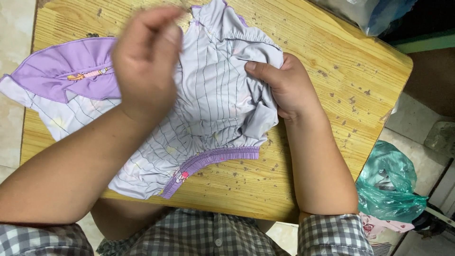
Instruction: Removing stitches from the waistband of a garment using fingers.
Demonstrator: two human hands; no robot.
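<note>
I work a small garment (208,109) of pale lilac cloth, crossed with thin dark lines, on a yellowish wooden surface (341,61) flecked with dark spots; the garment lies spread across the middle of that surface, reaching from its left edge to just past the centre. At the far left a deeper purple ruffled collar piece (66,71) fans out, carrying a small orange and pink print, with the lined cloth running on beneath it; my left forearm comes in from the lower left and crosses over the cloth. My left hand (144,57) is raised above the garment's upper middle, its fingers drawn together with the fingertips meeting at the top, pinching a bit of the pale cloth, though the exact pinch is partly blurred. Below it, a gathered purple elastic band (213,161) curves along the garment's lower hem, near the front edge of the surface, with a small pink print on it. To the right, my right hand (289,87) clamps down on a bunched fold of the garment, thumb laid on top and fingers curled into the cloth. My checked grey sleeves (332,234) show at the bottom of the view. Past the right edge of the surface, a crumpled green plastic bag (388,185) sits on the floor; at the top right corner lies a clear plastic bag (369,14).
</note>
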